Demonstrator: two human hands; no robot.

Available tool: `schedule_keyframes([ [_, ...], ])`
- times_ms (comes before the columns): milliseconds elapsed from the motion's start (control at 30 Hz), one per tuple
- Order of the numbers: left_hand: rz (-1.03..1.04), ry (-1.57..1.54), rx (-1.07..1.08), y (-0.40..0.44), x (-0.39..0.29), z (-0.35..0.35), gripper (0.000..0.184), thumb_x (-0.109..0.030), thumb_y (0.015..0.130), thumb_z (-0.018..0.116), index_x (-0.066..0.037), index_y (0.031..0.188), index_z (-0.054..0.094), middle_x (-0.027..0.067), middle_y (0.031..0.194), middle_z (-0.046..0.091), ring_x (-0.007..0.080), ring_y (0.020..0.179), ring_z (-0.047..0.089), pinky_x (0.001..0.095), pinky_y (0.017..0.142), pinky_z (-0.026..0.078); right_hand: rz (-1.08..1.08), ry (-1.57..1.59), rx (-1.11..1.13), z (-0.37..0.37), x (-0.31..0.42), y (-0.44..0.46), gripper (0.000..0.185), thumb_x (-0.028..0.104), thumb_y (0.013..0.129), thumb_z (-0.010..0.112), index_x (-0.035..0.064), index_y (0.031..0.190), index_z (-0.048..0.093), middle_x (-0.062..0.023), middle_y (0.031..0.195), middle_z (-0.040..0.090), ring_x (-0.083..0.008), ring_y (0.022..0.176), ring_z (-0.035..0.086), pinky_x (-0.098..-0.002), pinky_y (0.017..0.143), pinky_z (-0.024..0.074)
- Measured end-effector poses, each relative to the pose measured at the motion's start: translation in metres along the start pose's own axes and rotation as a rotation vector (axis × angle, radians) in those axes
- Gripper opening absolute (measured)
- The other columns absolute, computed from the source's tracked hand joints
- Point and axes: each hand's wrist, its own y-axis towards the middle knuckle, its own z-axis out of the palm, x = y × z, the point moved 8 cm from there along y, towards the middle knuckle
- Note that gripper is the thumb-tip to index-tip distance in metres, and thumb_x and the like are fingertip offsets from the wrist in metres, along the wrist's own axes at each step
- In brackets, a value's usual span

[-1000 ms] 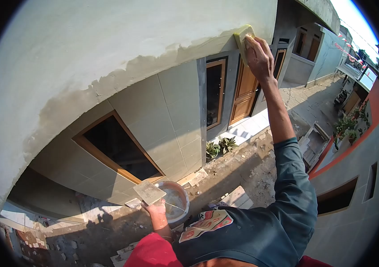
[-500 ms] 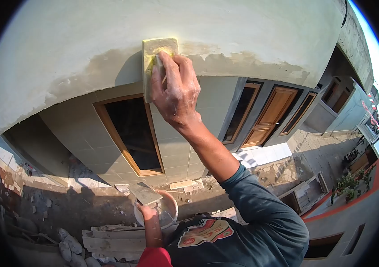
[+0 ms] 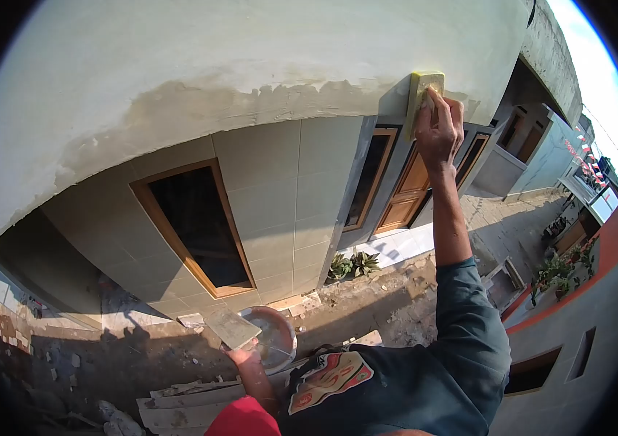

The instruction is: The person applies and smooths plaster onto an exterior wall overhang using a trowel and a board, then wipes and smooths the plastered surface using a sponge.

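Observation:
Far out to the right, my right hand (image 3: 440, 131) is closed around a plastering float (image 3: 416, 102) with yellow edges. The float's face rests against the lower edge of the pale overhead wall (image 3: 251, 43). A band of darker, damp-looking plaster (image 3: 178, 109) runs along that edge to the left of it. Lower down, my left hand (image 3: 245, 354) grips a flat grey rectangular trowel (image 3: 233, 328) by its near end; its handle is hidden. Just beside it is a round bucket (image 3: 289, 330) with greyish, watery contents.
Beneath the wall edge are a tiled wall (image 3: 262, 174), a wood-framed window (image 3: 196, 225) and a wooden door (image 3: 402, 207). Boards (image 3: 178, 410) lie below me, near rubble on the ground. Potted plants (image 3: 352, 265) stand by the white step.
My right hand has moved the float a long way right along the wall edge, and that arm is straighter. The view has shifted slightly. My left hand still holds the trowel by the bucket.

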Motion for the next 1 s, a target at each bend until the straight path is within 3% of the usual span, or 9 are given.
schedule_keyframes([
  [33,0.095,0.183,-0.015,0.003,0.001,-0.010,0.044,-0.046,0.088,0.038,-0.016,0.116,0.055,0.0082,0.102,0.063,0.0276,0.075,0.058,0.0368,0.043,0.039,0.065,-0.107,-0.013,-0.010,-0.030,0.003,0.026,0.007,0.079,0.064,0.0056,0.105,0.066,-0.0119,0.086,0.059,-0.0235,0.071,0.059,-0.0353,0.065,0.0501],
  [167,-0.143,-0.447,-0.127,0.002,0.029,-0.028,0.056,-0.053,0.090,0.027,-0.014,0.120,0.053,0.0101,0.113,0.060,0.0293,0.087,0.061,0.0448,0.051,0.047,0.568,0.129,-0.032,-0.004,-0.135,-0.032,0.032,0.007,0.077,0.062,0.0034,0.109,0.067,-0.0072,0.079,0.056,-0.0151,0.066,0.050,-0.0300,0.064,0.0455],
  [333,-0.102,-0.391,-0.186,-0.006,0.029,-0.025,0.065,-0.059,0.089,0.020,-0.018,0.129,0.050,0.0033,0.121,0.057,0.0264,0.095,0.059,0.0403,0.061,0.046,0.530,0.479,-0.044,0.022,0.065,-0.009,0.026,0.007,0.081,0.064,0.0017,0.106,0.067,-0.0102,0.084,0.061,-0.0157,0.071,0.058,-0.0290,0.060,0.0474],
  [400,-0.070,-0.206,-0.125,0.001,0.028,-0.038,0.065,-0.060,0.089,0.019,-0.019,0.129,0.050,0.0031,0.122,0.056,0.0259,0.097,0.058,0.0394,0.062,0.045,0.200,0.413,-0.085,0.041,0.182,0.001,0.026,0.005,0.076,0.069,0.0038,0.102,0.067,-0.0127,0.091,0.062,-0.0189,0.072,0.062,-0.0280,0.059,0.0501],
  [567,-0.137,-0.142,-0.234,-0.015,0.014,-0.031,0.066,-0.054,0.092,0.019,-0.009,0.133,0.045,0.0108,0.122,0.057,0.0295,0.104,0.058,0.0442,0.079,0.051,0.033,0.793,0.119,0.066,0.320,0.009,0.035,0.000,0.067,0.068,0.0063,0.100,0.061,-0.0086,0.082,0.049,-0.0221,0.065,0.055,-0.0330,0.053,0.0474],
  [700,-0.142,-0.107,-0.200,-0.003,0.021,-0.057,0.063,-0.063,0.085,0.027,-0.018,0.120,0.054,0.0025,0.123,0.055,0.0240,0.096,0.057,0.0353,0.056,0.039,-0.086,0.538,0.008,0.046,0.221,-0.006,0.038,-0.002,0.063,0.069,0.0083,0.099,0.062,-0.0057,0.077,0.048,-0.0179,0.064,0.053,-0.0308,0.051,0.0465],
  [767,0.117,0.526,-0.151,0.006,0.006,-0.060,0.060,-0.063,0.083,0.028,-0.021,0.118,0.054,0.0027,0.122,0.055,0.0248,0.096,0.056,0.0364,0.057,0.038,-0.056,0.368,-0.006,0.029,0.131,-0.013,0.037,-0.001,0.063,0.069,0.0073,0.098,0.064,-0.0068,0.077,0.048,-0.0191,0.064,0.054,-0.0302,0.050,0.0467],
  [800,-0.088,0.158,-0.084,0.005,0.013,-0.048,0.059,-0.063,0.081,0.031,-0.022,0.117,0.055,0.0033,0.116,0.058,0.0261,0.095,0.056,0.0375,0.057,0.040,-0.011,0.276,-0.013,0.018,0.083,-0.017,0.034,-0.001,0.064,0.069,0.0071,0.097,0.066,-0.0077,0.078,0.051,-0.0197,0.066,0.056,-0.0316,0.052,0.0483],
  [1000,-0.295,-0.100,-0.038,-0.006,0.025,0.007,0.057,-0.060,0.084,0.031,-0.020,0.116,0.056,0.0047,0.098,0.063,0.0278,0.072,0.058,0.0381,0.043,0.040,0.424,0.029,0.015,-0.038,-0.200,-0.049,0.030,0.010,0.078,0.068,0.0062,0.108,0.068,-0.0080,0.087,0.060,-0.0149,0.071,0.058,-0.0289,0.064,0.0481],
])
